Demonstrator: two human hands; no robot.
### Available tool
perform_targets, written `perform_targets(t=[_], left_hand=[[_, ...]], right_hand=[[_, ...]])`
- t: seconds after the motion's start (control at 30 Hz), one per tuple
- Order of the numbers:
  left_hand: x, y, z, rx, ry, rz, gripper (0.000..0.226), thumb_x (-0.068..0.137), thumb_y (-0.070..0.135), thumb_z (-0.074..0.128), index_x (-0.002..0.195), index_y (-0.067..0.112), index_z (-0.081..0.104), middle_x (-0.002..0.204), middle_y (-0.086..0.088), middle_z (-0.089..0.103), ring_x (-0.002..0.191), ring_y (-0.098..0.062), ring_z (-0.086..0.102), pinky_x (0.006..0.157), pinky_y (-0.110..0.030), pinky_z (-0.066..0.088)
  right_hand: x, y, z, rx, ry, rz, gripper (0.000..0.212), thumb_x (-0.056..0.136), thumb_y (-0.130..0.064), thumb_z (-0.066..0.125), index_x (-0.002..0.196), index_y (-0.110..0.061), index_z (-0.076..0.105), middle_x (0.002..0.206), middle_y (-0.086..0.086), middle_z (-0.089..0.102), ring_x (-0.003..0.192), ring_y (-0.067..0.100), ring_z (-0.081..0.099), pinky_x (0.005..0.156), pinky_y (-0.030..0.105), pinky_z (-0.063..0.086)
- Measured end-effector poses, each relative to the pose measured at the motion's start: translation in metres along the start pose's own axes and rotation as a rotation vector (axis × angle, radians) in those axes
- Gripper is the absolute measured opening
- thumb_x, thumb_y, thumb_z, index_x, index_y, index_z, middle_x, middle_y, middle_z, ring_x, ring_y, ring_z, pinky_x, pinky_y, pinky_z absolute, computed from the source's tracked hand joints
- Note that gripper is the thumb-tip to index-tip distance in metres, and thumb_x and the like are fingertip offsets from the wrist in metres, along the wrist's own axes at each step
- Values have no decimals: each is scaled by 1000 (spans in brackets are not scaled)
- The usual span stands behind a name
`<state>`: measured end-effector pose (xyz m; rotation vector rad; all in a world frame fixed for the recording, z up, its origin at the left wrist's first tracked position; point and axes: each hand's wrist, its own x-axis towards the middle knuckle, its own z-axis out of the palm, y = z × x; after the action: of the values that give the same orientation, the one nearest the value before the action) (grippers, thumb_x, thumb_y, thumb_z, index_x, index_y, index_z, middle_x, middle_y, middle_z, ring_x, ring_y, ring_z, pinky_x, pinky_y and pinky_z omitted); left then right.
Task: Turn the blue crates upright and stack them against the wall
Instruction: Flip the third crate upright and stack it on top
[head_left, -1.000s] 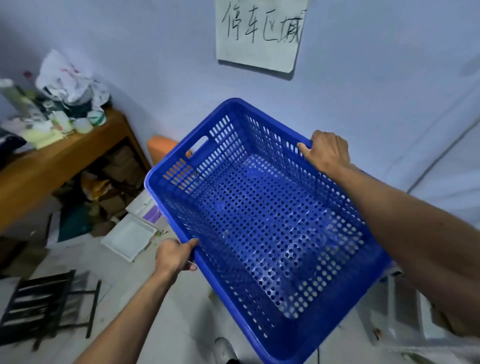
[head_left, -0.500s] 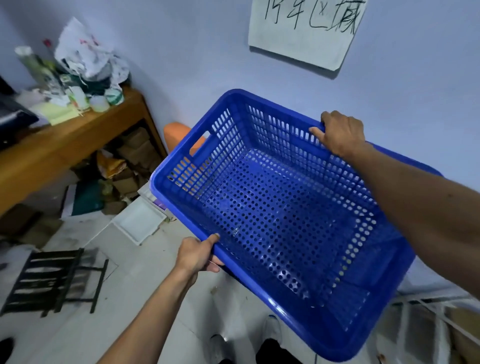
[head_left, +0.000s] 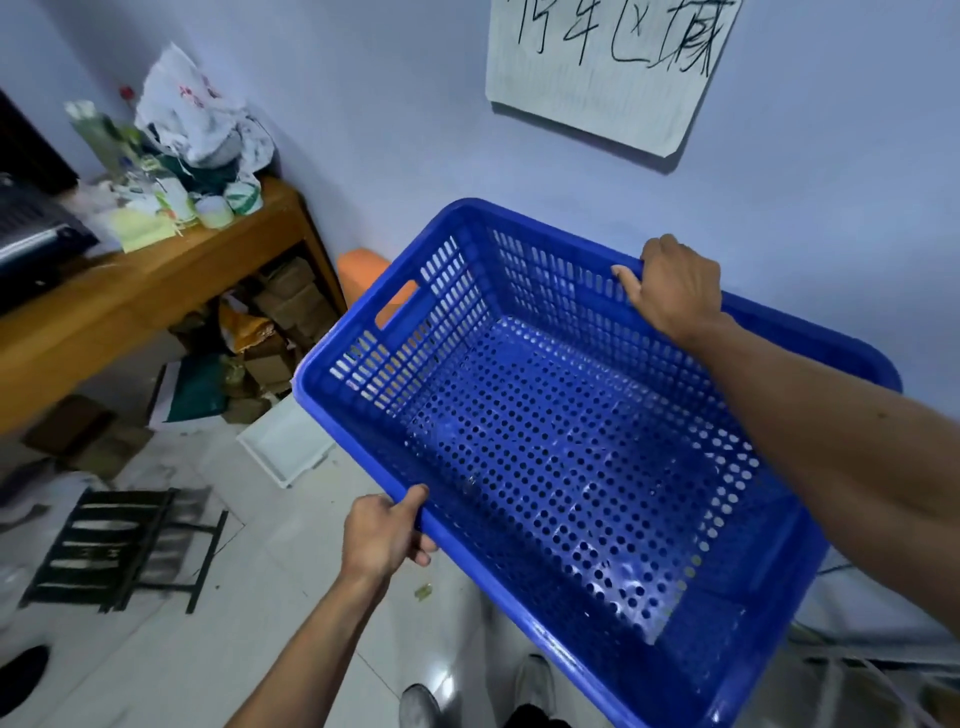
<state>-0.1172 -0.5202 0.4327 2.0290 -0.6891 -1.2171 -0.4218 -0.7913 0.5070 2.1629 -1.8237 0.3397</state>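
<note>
Head view: white-tiled floor (head_left: 291, 551), bluish wall (head_left: 374, 104)

Both arms are bare right up to the frame's edge. The left forearm (head_left: 311, 639) shows in the lower middle of the frame. The right forearm (head_left: 831, 415) fills the right side and looks much broader through the wide lens. The left hand (head_left: 384, 535) and the right hand (head_left: 670, 283) are bare too. At the bottom centre are the rounded toes of two pale grey shoes (head_left: 420, 701). A patch of dark trouser cloth (head_left: 530, 719) lies at the very bottom edge.
</note>
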Motion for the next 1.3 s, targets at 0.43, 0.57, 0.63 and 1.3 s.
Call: perform_targets(t=[0.43, 0.57, 0.63, 1.3], left_hand=[[0, 5, -7, 135, 101, 83, 42, 84, 27, 62, 68, -12, 69, 48, -23, 65, 43, -30, 67, 71, -45, 63], [7, 9, -12, 110, 94, 67, 43, 85, 25, 62, 73, -16, 69, 52, -23, 67, 42, -30, 66, 73, -47, 63], [10, 9, -19, 114, 84, 62, 44, 86, 24, 63, 73, -18, 68, 49, -23, 65, 41, -29, 65, 76, -48, 63], [6, 14, 6, 138, 52, 128, 48, 87, 29, 61, 60, -11, 68, 46, -19, 65, 45, -27, 65, 73, -41, 62]], right_hand=[[-4, -6, 32, 53, -232, 94, 43, 102, -40, 45, 116, 0, 53, 113, 19, 56, 97, 37, 58, 67, 39, 40], [1, -15, 34, 126, -381, 155, 35, 99, -24, 51, 126, -2, 49, 125, 19, 49, 111, 35, 51, 84, 42, 44], [5, -24, 35, 136, -403, 174, 34, 98, -22, 52, 126, -3, 49, 126, 19, 48, 112, 34, 50, 86, 42, 44], [10, 1, 57, 112, -355, 191, 35, 101, -27, 49, 123, -1, 50, 124, 22, 48, 110, 37, 50, 89, 45, 45]])
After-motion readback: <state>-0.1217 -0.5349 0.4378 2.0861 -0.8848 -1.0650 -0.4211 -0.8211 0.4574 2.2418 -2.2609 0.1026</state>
